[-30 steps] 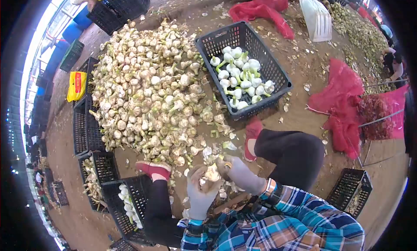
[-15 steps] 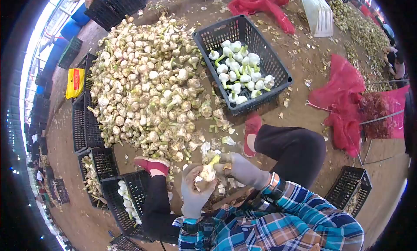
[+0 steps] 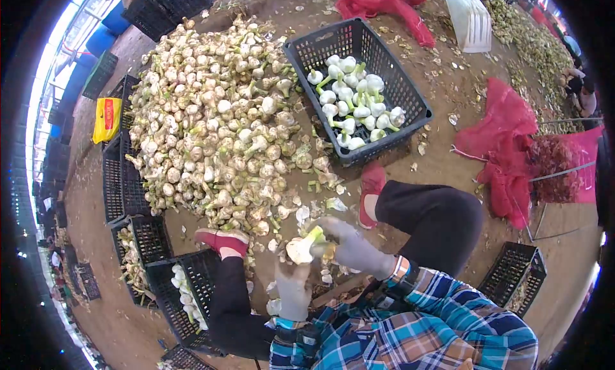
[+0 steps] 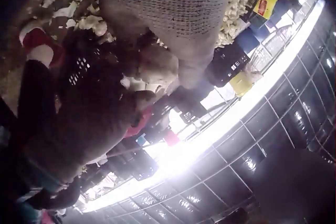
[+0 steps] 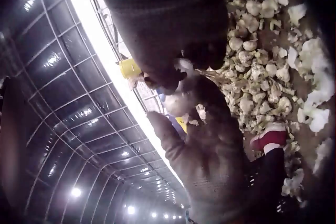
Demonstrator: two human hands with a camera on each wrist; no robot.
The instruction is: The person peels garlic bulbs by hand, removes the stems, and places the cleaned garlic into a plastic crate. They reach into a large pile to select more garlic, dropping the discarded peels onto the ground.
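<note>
"Held what in the right hand (image 3: 352,247)?"

"Pinched a garlic bulb (image 3: 299,249) by its green stalk (image 3: 314,234), gloved fingers curled in. Saw the white round end poking out to the left of that grip."

"Did what with the left hand (image 3: 293,294)?"

"Held it just below the garlic bulb, fingertips blurred. Could not tell whether gripping or merely touching."

"Got any help from the wrist views?"

"Got little. Found both dark around the fingers, with the two hands close together."

"Noticed what nearest the grip?"

"Noticed loose peels (image 3: 336,204) just ahead of the fingers. Spotted one red shoe (image 3: 222,240) to the left of the grip and another red shoe (image 3: 373,190) ahead and to the right."

"Saw more garlic anywhere?"

"Saw a big heap (image 3: 218,133) of soil-stained bulbs ahead of the grip, off to the left. Saw a black crate (image 3: 389,140) ahead and a little right, beside the heap, with clean white bulbs (image 3: 360,104) lying inside, some with green stalks."

"Looked further out?"

"Looked left of the grip, past the shoe, and found a second crate (image 3: 204,280) with more white bulbs (image 3: 186,293). Looked well to the right and found red netting (image 3: 503,152) lying on the ground (image 3: 439,171). Looked far left, past the heap, and found a yellow bag (image 3: 107,119)."
</note>
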